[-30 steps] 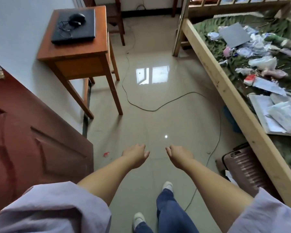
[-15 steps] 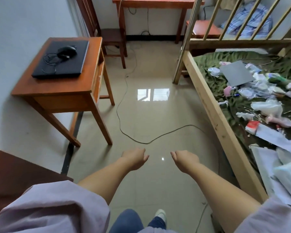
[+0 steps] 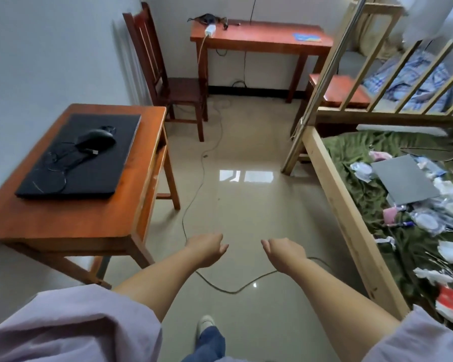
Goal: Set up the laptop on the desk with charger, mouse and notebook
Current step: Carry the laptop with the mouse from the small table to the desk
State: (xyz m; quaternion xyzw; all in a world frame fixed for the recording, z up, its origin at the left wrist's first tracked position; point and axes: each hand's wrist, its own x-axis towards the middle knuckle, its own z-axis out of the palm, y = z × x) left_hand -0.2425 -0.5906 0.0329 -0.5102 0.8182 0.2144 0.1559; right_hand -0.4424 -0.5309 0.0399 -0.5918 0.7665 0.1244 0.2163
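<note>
A shut black laptop (image 3: 100, 173) lies on the small wooden table (image 3: 71, 220) at my left. A black mouse (image 3: 96, 138) rests on the laptop's lid with its thin cable looped beside it. Against the far wall stands a red-brown desk (image 3: 259, 37) with a white charger plug (image 3: 210, 30) at its left edge and a flat blue item (image 3: 306, 37) at its right. My left hand (image 3: 207, 249) and my right hand (image 3: 283, 253) hang over the floor, loosely curled, holding nothing, to the right of the small table.
A wooden chair (image 3: 178, 92) stands between the small table and the far desk. A long cable (image 3: 194, 194) snakes across the tiled floor. A wooden bed frame (image 3: 351, 205) on the right holds a grey flat sheet (image 3: 403, 181) and much clutter.
The view has risen and moved forward: the door at left is gone, the small table is nearer, and the far desk is fully in view. Both hands stay curled and empty.
</note>
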